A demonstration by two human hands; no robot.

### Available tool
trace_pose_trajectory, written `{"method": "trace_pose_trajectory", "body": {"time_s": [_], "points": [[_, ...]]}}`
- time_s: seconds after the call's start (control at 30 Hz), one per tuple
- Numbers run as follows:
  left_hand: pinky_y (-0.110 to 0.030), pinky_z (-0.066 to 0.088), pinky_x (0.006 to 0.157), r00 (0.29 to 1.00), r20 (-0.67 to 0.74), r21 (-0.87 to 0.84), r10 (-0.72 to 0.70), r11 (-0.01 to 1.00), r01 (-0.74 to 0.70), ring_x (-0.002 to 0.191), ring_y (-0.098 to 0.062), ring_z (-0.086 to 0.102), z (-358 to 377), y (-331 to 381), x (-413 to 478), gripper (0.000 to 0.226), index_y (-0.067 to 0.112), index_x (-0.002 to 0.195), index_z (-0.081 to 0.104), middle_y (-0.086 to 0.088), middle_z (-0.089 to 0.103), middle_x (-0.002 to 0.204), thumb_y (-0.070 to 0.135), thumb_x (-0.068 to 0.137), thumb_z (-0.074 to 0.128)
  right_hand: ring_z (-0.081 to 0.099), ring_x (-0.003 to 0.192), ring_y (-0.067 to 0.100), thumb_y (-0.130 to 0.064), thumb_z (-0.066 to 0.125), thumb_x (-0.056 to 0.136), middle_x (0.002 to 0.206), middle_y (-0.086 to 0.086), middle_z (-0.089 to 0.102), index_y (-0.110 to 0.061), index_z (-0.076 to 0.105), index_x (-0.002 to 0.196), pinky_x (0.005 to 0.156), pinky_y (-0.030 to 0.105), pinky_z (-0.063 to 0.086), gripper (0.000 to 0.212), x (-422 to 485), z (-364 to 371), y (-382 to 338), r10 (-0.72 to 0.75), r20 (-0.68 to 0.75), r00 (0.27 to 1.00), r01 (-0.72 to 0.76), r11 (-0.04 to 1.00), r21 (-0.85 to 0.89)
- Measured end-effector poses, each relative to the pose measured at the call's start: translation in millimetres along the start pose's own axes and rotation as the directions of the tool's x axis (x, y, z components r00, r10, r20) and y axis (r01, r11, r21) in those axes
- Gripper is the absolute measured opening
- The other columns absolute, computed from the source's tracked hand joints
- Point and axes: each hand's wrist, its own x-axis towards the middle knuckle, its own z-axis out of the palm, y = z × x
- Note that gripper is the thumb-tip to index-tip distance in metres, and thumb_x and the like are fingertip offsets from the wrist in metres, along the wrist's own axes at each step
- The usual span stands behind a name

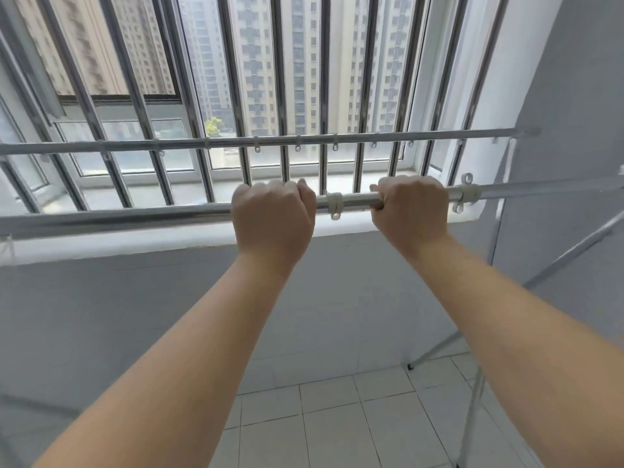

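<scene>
Left hand (pixel 273 214) and right hand (pixel 410 206) both clench the near rail (pixel 118 219) at the drying rack's (pixel 574 253) front edge, with a plastic clip (pixel 335 203) between them. Push unevenly and the light rack may tip.

Bright, soft daylight from the barred window (pixel 256 79); faint shadows, sheen on clothes rail (pixel 135 217), edges bowed and smeared.

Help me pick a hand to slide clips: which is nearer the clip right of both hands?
Right. The right hand grips the rail just left of that clip; the left hand grips farther left.
</scene>
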Motion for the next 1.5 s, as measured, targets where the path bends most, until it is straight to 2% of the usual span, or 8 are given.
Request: {"method": "trace_pose_trajectory", "body": {"time_s": [0.1,0.27,0.63,0.73,0.93,1.13,1.23,1.5], "points": [[-0.034,0.036,0.059,1.000,0.022,-0.010,0.015,1.000,-0.015,0.046,-0.029,0.051,12,-8,-12,0.046,0.006,0.056,0.061,-0.011,0.061,0.052,0.021,0.094,0.039,0.047,0.038,0.027,-0.002,0.065,0.055,0.041,0.009,0.051,-0.009,0.054,0.049,0.049,0.026,0.033,0.015,-14,8,-9,-0.005,0.113,0.994,0.009,0.999,-0.035],[-0.030,0.026,0.055,0.999,-0.047,0.005,0.023,1.000,-0.023,0.040,-0.026,0.044,19,-10,-5,0.047,0.008,0.050,0.059,-0.008,0.057,0.046,0.022,0.091,0.040,0.046,0.035,0.026,-0.003,0.070,0.053,0.039,0.008,0.050,-0.010,0.055,0.047,0.048,0.023,0.029,0.018,-5,15,-6,-0.028,0.097,0.995,0.032,0.999,-0.035],[-0.033,0.032,0.059,1.000,-0.012,-0.094,-0.004,0.996,0.003,0.047,-0.024,0.036,5,-9,-16,0.047,0.005,0.058,0.063,-0.013,0.062,0.054,0.023,0.094,0.038,0.029,0.041,0.022,0.000,0.060,0.053,0.040,0.010,0.048,-0.009,0.051,0.048,0.050,0.025,0.025,0.014,-17,-1,-9,0.007,0.077,0.997,-0.009,1.000,0.015],[-0.035,0.036,0.062,1.000,0.007,-0.081,0.021,0.997,-0.020,0.052,-0.029,0.050,-3,-5,-22,0.049,0.004,0.066,0.067,-0.016,0.065,0.061,0.025,0.096,0.034,0.035,0.047,0.025,-0.004,0.054,0.066,0.049,0.012,0.050,-0.008,0.052,0.056,0.055,0.029,0.027,0.011,-25,-9,-8,0.011,0.153,0.988,-0.009,1.000,-0.014],[-0.031,0.028,0.055,0.996,0.069,-0.058,0.058,0.997,-0.054,0.048,-0.026,0.040,-17,-9,-21,0.052,0.007,0.064,0.065,-0.008,0.045,0.051,0.029,0.095,0.030,0.044,0.060,0.028,-0.019,0.055,0.078,0.056,0.001,0.044,-0.016,0.046,0.059,0.057,0.031,0.029,0.021,-19,-28,-4,-0.039,0.369,0.928,0.046,0.999,-0.011],[-0.030,0.026,0.053,0.999,0.032,-0.081,0.042,0.996,-0.039,0.045,-0.025,0.037,-32,-9,-30,0.052,0.005,0.059,0.064,-0.007,0.040,0.047,0.028,0.093,0.031,0.044,0.054,0.029,-0.018,0.054,0.071,0.052,0.003,0.044,-0.015,0.045,0.055,0.055,0.029,0.028,0.019,-27,-44,-8,-0.056,0.315,0.947,0.074,0.996,-0.044],[-0.031,0.027,0.055,0.999,0.024,-0.082,0.045,0.996,-0.043,0.047,-0.025,0.037,-34,-6,-37,0.052,0.004,0.062,0.066,-0.012,0.054,0.049,0.026,0.094,0.032,0.040,0.049,0.028,-0.014,0.055,0.068,0.049,0.004,0.040,-0.014,0.044,0.054,0.053,0.027,0.026,0.018,-36,-48,-8,-0.029,0.267,0.963,0.041,0.998,-0.037],[-0.032,0.041,0.059,0.998,-0.066,-0.086,0.004,0.996,-0.010,0.045,-0.030,0.051,-34,-3,-57,0.045,0.007,0.054,0.061,-0.010,0.059,0.049,0.022,0.091,0.040,0.041,0.038,0.025,-0.003,0.054,0.049,0.039,0.007,0.048,-0.011,0.057,0.048,0.051,0.024,0.025,0.009,-58,-38,-16,0.013,-0.046,0.999,-0.018,0.995,-0.094]]}}
